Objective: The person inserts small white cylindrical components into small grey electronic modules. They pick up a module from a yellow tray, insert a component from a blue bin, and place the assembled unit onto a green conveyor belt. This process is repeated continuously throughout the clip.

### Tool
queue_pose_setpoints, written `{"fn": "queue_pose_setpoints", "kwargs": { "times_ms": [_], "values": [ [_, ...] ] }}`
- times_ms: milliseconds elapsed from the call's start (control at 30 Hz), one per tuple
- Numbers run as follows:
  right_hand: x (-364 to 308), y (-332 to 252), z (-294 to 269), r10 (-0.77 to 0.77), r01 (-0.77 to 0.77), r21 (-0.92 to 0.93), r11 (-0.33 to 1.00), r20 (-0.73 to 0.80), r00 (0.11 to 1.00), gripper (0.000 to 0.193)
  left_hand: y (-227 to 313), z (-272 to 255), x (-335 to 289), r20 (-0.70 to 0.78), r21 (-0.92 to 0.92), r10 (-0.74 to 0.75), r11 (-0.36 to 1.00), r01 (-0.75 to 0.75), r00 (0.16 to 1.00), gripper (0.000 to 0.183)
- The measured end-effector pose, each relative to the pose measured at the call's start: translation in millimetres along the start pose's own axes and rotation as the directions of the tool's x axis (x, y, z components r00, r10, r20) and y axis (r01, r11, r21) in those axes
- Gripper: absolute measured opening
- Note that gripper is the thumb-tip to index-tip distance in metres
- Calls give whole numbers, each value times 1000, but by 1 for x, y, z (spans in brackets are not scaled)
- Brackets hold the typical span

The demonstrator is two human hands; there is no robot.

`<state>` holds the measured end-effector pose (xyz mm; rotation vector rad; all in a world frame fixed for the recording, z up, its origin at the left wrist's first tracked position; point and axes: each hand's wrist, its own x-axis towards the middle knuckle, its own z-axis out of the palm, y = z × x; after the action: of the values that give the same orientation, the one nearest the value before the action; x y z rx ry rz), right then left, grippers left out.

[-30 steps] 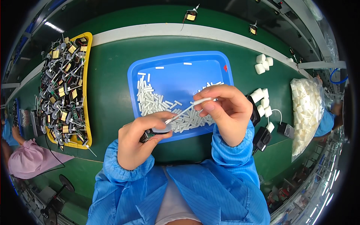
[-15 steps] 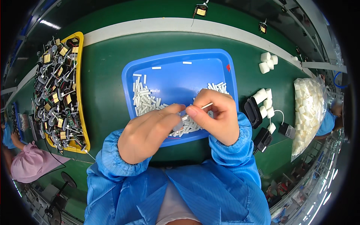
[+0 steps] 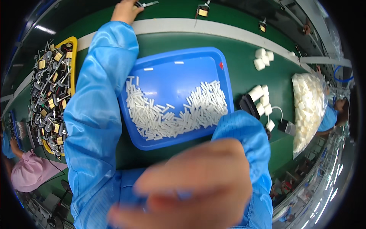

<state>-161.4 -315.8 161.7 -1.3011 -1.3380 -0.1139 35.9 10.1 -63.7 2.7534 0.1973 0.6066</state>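
Note:
My left hand (image 3: 126,12) is stretched out over the white rail at the far side. Its fingers are closed on a small dark motor-like part with a pale rod (image 3: 146,4), cut off partly by the top edge of the view. Close below the camera is my right hand (image 3: 198,183), smeared by motion, in front of my chest; whether it holds anything is not visible. Between my arms lies a blue tray (image 3: 177,55) with many short white tubes (image 3: 167,124), heaped along its near side and both sides.
A yellow bin (image 3: 73,57) at left is piled with small wired parts (image 3: 49,95). White foam pieces (image 3: 263,59), a black holder (image 3: 248,105) and a bag of white pieces (image 3: 309,110) are at right. Two wired parts (image 3: 203,10) sit beyond the rail (image 3: 190,24). Other people work at both sides.
My hands have parted from above the tray. The left has reached far forward past the rail with the part; the right has come back toward my body. The view has shifted slightly.

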Motion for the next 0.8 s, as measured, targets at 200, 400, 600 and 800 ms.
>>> {"fn": "queue_pose_setpoints", "kwargs": {
  "times_ms": [200,400,600,800],
  "values": [
    [16,-46,24,10,-29,135,990,140,990,14,112,-93,-74,-186,-110,95,987,-117,978,47],
    [21,-86,47,-40,-16,226,974,239,970,11,144,-171,-161,-97,-163,132,976,-147,987,25],
    [8,-119,50,-81,-1,238,971,336,938,10,141,-234,-202,-60,71,28,997,-23,998,26],
    [-2,-96,56,-33,3,59,998,526,850,12,17,-255,-227,-74,293,-264,916,273,962,38]
  ]
}}
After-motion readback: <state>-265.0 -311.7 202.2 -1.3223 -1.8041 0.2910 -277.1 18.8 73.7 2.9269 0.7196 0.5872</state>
